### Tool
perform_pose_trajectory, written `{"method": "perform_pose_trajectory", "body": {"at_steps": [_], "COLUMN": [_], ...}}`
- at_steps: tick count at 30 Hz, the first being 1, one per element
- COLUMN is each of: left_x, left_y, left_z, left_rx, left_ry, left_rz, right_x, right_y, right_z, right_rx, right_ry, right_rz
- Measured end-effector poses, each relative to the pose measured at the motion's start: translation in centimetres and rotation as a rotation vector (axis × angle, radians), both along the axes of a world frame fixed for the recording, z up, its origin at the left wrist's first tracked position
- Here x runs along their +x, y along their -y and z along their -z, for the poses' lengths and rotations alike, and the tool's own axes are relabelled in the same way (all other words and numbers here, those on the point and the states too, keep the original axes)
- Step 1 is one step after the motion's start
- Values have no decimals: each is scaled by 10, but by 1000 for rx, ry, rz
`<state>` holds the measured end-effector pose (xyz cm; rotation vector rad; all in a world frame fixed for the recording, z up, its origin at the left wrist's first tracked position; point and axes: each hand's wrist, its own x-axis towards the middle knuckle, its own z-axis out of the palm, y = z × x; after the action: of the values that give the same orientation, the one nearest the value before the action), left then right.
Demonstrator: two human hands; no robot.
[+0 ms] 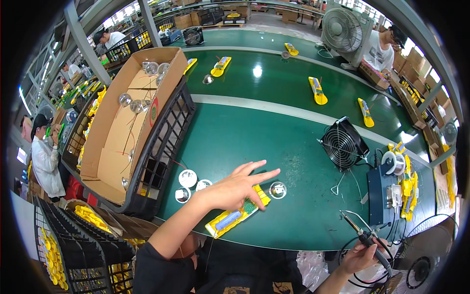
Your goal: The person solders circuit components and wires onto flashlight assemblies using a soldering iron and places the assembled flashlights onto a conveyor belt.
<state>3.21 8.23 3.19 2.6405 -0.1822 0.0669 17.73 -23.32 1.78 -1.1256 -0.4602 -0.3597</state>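
Observation:
My left hand [230, 190] reaches over a yellow plastic housing [214, 230] near the table's front edge, fingers spread, thumb against its far end. The housing holds a blue cylindrical battery [228, 220] and a green circuit board [250, 208], partly covered by my hand. Just right of my fingertips lies a round clear-and-silver lamp piece [277, 190]. My right hand [361, 258] is closed around the handle of a soldering iron [366, 238], its tip pointing up and left, away from the housing. Several more round lamp pieces [187, 178] lie left of my left wrist.
A cardboard box [113, 154] with lamp pieces sits in a black crate [169, 142] at left. At right stand a small black fan [341, 147] and a blue soldering unit [380, 193] with a wire spool [394, 162]. Yellow housings [317, 91] lie along the green belt beyond.

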Motion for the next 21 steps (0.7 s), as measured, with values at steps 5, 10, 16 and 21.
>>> {"method": "perform_pose_trajectory", "body": {"at_steps": [5, 10, 16, 21], "left_x": [-30, -79, -66, -56], "left_y": [4, 36, 59, 61], "left_z": [-3, -8, 18, 27], "left_rx": [-423, -464, -542, -497], "left_ry": [93, 247, 338, 327], "left_rz": [-400, -861, -790, -730], "right_x": [2, 2, -9, -21], "right_y": [-10, -25, -46, -63], "right_z": [-3, -1, 1, -4], "right_rx": [-71, -161, -327, -492], "right_ry": [14, -18, -62, -95], "right_rz": [62, -1, -213, -443]}}
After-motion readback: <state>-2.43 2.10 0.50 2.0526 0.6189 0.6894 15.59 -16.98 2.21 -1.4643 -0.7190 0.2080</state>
